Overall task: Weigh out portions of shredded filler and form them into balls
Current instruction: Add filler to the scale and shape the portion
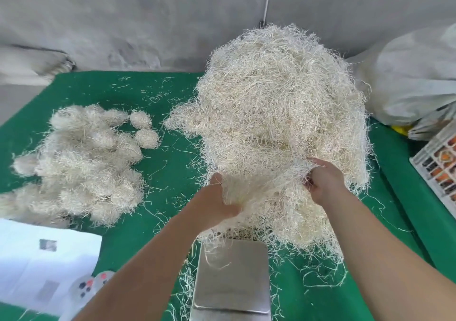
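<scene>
A big heap of pale shredded filler [278, 113] covers the middle and right of the green table [170, 170]. My left hand [223, 198] and my right hand [322, 180] each grip one end of a tuft of filler [266, 183] stretched between them at the heap's near edge. Just below sits a steel scale platform [233, 275] with a few loose strands on its far left corner. A pile of finished filler balls [84, 165] lies at the left, with two separate balls [144, 129] at its far right side.
White paper sheets [42, 264] lie at the near left, beside a small device with coloured buttons [91, 285]. A white sack [414, 78] and a plastic crate [441, 162] stand at the right. A grey wall rises behind the table.
</scene>
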The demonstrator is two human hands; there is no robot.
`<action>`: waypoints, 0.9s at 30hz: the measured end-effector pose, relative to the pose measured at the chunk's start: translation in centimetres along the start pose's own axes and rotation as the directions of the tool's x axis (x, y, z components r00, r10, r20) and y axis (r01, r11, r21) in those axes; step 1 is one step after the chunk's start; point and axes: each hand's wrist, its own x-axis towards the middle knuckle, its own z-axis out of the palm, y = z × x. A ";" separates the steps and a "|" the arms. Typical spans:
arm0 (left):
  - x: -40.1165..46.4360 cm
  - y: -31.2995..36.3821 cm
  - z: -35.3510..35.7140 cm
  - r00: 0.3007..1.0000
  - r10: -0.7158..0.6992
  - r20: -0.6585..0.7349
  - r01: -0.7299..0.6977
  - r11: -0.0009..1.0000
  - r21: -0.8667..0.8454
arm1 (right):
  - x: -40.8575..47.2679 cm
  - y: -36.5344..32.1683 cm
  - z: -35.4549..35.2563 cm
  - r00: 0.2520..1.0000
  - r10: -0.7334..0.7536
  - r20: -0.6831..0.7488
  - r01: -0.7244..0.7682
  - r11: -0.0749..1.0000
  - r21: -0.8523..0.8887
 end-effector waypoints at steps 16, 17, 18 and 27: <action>-2.0 1.7 -1.5 0.970 -0.183 -0.160 0.010 0.688 -0.726 | -9.2 3.0 2.0 0.479 -0.348 0.806 0.865 0.031 -0.501; -2.1 1.7 -1.4 0.980 -0.140 -0.144 -0.004 0.705 -0.709 | -9.4 3.9 2.6 0.448 -0.347 0.824 0.881 0.016 -0.472; -2.3 1.8 -1.4 0.985 -0.125 -0.122 0.004 0.716 -0.698 | -9.3 4.4 2.9 0.425 -0.364 0.829 0.888 -0.010 -0.460; -3.9 -0.5 -4.8 1.000 0.020 -0.006 -0.021 0.974 -0.226 | -4.3 1.0 0.6 0.567 -0.442 0.695 0.749 -0.075 -0.658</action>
